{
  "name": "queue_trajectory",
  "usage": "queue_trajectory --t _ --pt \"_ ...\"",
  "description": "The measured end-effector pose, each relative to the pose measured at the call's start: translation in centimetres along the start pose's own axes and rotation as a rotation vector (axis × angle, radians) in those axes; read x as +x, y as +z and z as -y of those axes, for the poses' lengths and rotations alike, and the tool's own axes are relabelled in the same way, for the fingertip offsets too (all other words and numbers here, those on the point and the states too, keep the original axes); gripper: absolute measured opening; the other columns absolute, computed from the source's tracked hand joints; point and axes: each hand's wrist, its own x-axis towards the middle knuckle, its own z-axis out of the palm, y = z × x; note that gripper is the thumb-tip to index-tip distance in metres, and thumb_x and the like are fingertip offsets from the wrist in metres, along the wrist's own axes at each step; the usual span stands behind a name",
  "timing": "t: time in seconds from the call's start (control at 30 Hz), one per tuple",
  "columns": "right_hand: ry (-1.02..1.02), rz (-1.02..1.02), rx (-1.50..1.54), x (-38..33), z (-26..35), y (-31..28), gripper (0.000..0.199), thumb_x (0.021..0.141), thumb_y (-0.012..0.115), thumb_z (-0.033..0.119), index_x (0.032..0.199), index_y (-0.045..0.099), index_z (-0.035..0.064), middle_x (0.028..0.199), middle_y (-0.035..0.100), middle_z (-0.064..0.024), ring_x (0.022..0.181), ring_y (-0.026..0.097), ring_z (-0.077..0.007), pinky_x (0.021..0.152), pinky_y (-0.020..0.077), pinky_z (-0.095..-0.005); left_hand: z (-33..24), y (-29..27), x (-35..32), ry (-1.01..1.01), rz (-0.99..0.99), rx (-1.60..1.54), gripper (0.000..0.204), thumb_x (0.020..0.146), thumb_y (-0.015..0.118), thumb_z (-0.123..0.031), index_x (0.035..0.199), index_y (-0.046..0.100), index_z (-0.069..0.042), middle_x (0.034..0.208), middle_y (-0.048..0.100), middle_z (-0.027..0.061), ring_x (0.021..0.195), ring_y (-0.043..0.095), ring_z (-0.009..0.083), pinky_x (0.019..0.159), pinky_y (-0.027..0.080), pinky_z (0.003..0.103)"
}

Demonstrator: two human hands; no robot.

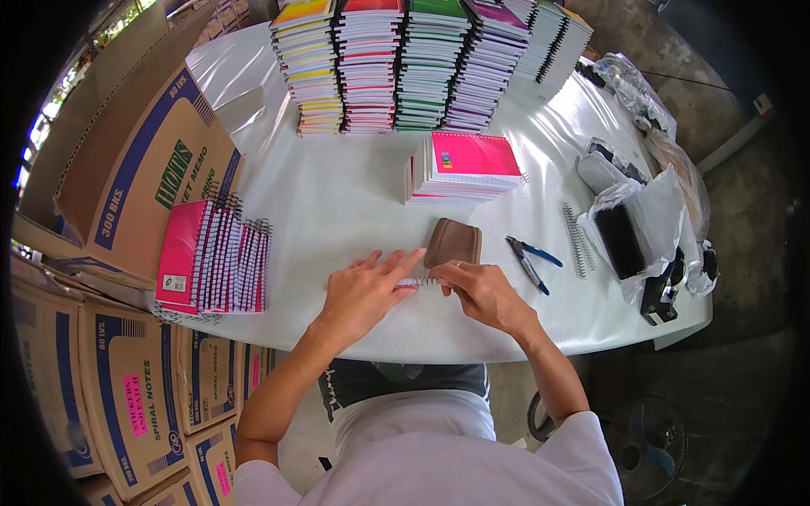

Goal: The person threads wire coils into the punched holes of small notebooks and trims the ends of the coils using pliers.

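Observation:
A small spiral notebook (407, 283) lies near the table's front edge, mostly covered by my left hand (363, 293). That hand rests flat over it, its fingers stretched out and apart. From the notebook's edge a dark wire coil (429, 281) runs to my right hand (483, 292), whose thumb and fingertips pinch its end. Just beyond the hands lies a brown, leather-looking pouch (456, 241). Blue-handled pliers (533, 261) lie to the right of my right hand, with loose wire coils (578, 240) farther right.
Tall stacks of notebooks (371, 76) stand at the back. A shorter pile of pink notebooks (464, 169) sits in front of them; coiled pink notebooks (215, 257) lie at left beside an open carton (160, 152). Plastic-wrapped dark coils (620, 240) cover the right edge. Cartons (135, 396) fill the lower left.

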Motion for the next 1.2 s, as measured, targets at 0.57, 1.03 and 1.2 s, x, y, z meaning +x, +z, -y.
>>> queue_trajectory --t 0.57,1.03,1.2 --pt "0.046 0.303 0.702 2.2 -4.3 -5.0 0.039 0.087 0.073 0.029 0.12 0.072 0.0079 0.125 0.066 -0.0172 0.119 0.059 -0.0308 0.104 0.0431 -0.0395 2.2 0.1 -0.9 0.032 -0.075 0.169 0.079 0.085 0.063 -0.056 0.151 0.036 -0.023 0.113 0.069 0.0157 0.093 0.069 0.035 0.072 0.056 0.045" --pt "-0.02 0.421 0.845 5.2 -4.5 -2.6 0.036 0.092 0.067 0.033 0.113 0.074 0.0042 0.119 0.068 -0.0159 0.111 0.062 -0.0266 0.101 0.044 -0.037 2.5 -1.6 -0.5 -0.178 0.146 0.039 0.091 0.079 0.073 -0.05 0.154 0.03 -0.023 0.112 0.07 0.0138 0.097 0.069 0.0353 0.075 0.055 0.046" --pt "0.091 0.412 0.783 5.8 -4.4 -2.0 0.04 0.089 0.07 0.035 0.112 0.074 0.0025 0.12 0.068 -0.0172 0.113 0.062 -0.0275 0.102 0.0436 -0.0371 3.0 -2.3 -0.4 -0.193 0.092 0.001 0.087 0.073 0.076 -0.051 0.149 0.041 -0.027 0.121 0.068 0.0109 0.107 0.066 0.036 0.08 0.055 0.047"
